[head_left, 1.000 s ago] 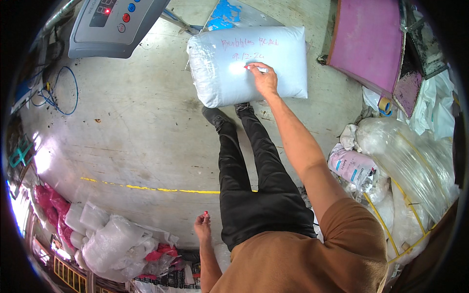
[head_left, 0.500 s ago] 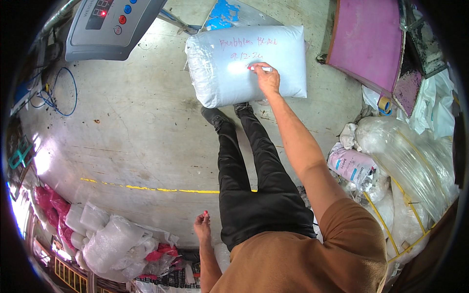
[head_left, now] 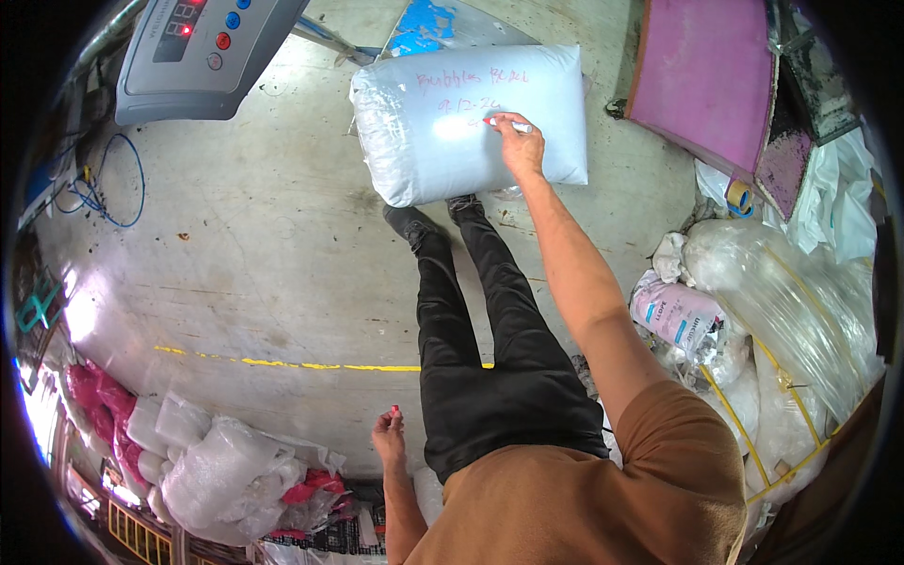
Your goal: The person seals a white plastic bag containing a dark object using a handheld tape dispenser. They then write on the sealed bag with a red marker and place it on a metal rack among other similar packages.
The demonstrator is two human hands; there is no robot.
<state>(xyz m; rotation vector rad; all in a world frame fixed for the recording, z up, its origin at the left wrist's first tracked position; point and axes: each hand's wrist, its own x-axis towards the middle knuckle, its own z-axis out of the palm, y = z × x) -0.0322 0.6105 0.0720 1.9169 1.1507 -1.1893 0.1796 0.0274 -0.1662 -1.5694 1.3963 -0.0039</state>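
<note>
A stuffed white plastic sack (head_left: 443, 155) lies on a platform (head_left: 471, 28) with worn blue patches, just beyond my shoes. Red handwriting covers part of its upper face. My right hand (head_left: 523, 151) is closed around a white marker (head_left: 520, 126) with a red tip, and that tip meets the sack below the written lines. Down by my left thigh, my left hand (head_left: 388, 438) pinches a small red marker cap (head_left: 395, 410), well away from the sack.
A grey scale display (head_left: 193, 56) with lit red digits stands at upper left, near a blue cable (head_left: 118, 179) on the floor. Clear plastic bundles (head_left: 772, 292) fill the right side, below a purple panel (head_left: 702, 85). Bubble wrap (head_left: 217, 471) is heaped at lower left.
My right hand has shifted slightly right with the marker, and a new red stroke shows beneath the written lines. The view has moved a little; my left hand stays put.
</note>
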